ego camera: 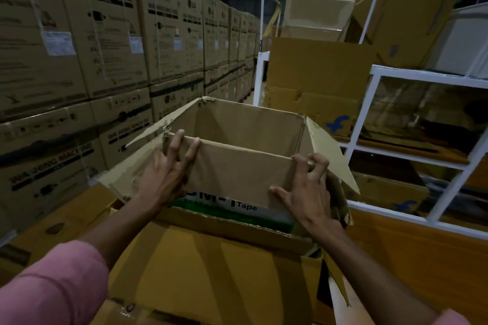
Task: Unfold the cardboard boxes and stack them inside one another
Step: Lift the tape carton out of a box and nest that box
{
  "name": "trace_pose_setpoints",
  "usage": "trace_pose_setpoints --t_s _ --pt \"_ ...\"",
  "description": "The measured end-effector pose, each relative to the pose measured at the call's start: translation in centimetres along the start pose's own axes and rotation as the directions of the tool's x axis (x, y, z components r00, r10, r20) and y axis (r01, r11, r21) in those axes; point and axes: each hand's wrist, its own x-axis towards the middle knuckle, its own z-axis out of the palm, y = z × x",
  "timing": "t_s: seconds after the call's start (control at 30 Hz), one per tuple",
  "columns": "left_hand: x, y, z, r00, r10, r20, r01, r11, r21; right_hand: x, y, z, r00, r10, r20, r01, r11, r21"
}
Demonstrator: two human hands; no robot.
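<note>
An unfolded brown cardboard box (245, 124) stands open in front of me, its flaps spread left and right. My left hand (166, 174) lies on its near wall at the left corner, fingertips hooked over the top edge. My right hand (303, 190) grips the near wall at the right corner, fingers curled over the edge. The box sits partly inside a larger open carton (211, 269) below it, next to a green and white box printed "Tape" (248, 207).
Tall stacks of washing machine cartons (100, 47) wall off the left. White metal cage trolleys (412, 124) holding flat and open cartons stand at the right and behind. More flattened cardboard (412, 248) lies at the lower right.
</note>
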Motion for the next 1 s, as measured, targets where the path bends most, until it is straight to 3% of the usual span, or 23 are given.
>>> trace_pose_setpoints --t_s 0.33,0.63,0.7,1.0 --pt "0.3 -0.5 0.7 0.951 0.003 0.309 -0.035 0.994 0.099 -1.4 1.2 1.6 0.94 0.114 0.321 -0.153 0.983 0.101" --pt "2.9 -1.7 -0.8 0.724 -0.028 0.689 -0.115 0.98 0.16 -0.4 2.0 1.7 0.874 0.141 0.465 -0.198 0.977 0.077" --pt "2.8 -1.6 -0.8 0.685 -0.03 0.728 -0.095 0.987 0.13 -0.2 2.1 1.8 0.853 0.143 0.501 -0.185 0.982 0.034" --pt "2.1 -1.2 0.3 0.646 -0.038 0.763 -0.038 0.996 0.082 0.0 2.0 2.5 0.806 0.119 0.58 -0.12 0.992 -0.036"
